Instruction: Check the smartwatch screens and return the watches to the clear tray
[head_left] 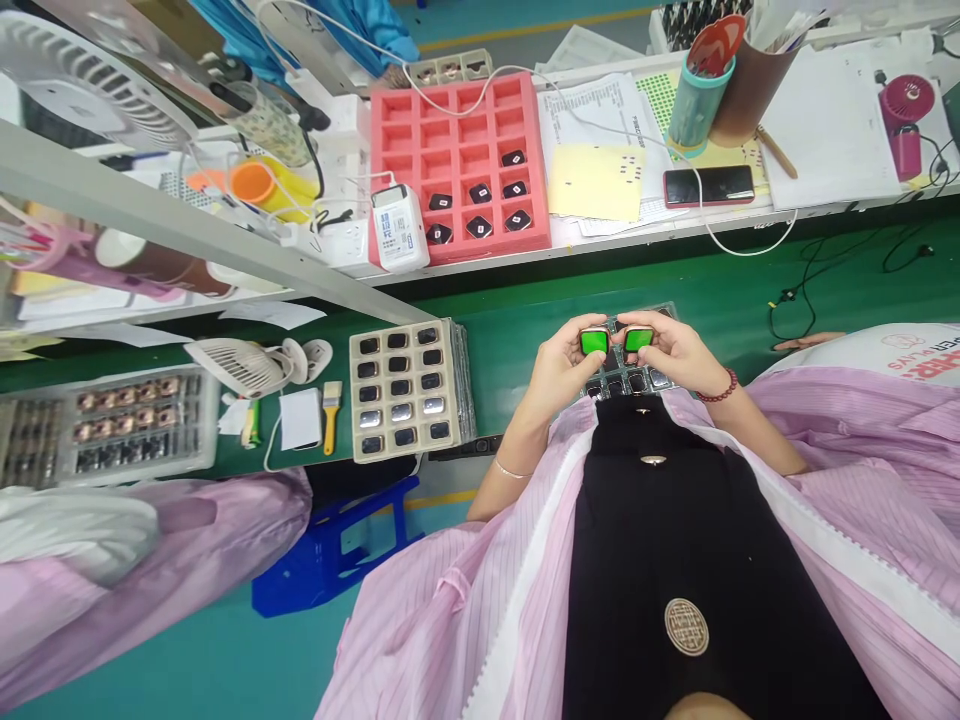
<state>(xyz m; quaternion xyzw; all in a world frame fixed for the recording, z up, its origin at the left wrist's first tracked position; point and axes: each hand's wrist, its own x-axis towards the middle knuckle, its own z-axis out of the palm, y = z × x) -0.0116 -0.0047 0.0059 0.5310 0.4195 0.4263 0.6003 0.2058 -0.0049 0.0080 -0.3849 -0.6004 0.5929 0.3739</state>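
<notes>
Worktop (501,335): green, beneath clear tray (665,309)
Left hand (556,372): fingers pinch left watch (595,341)
Right hand (681,355): fingers pinch right watch (637,339)
Watches: side by side, above clear tray
Green screens: apparently being viewed together; moving either calls for steady edge grips

Upper shelf (832,198): teal cup (697,110) holding red item (716,48), beside brown cup (750,95); dark phone (709,186) lying near both; small pink fan (906,100) at far right. Upper left: large white fan (97,80), orange cup (252,182). Green bench (510,300): yellow-handled brush (330,425) just beside white pad (301,420). Below bench: blue stool (289,580).
</notes>
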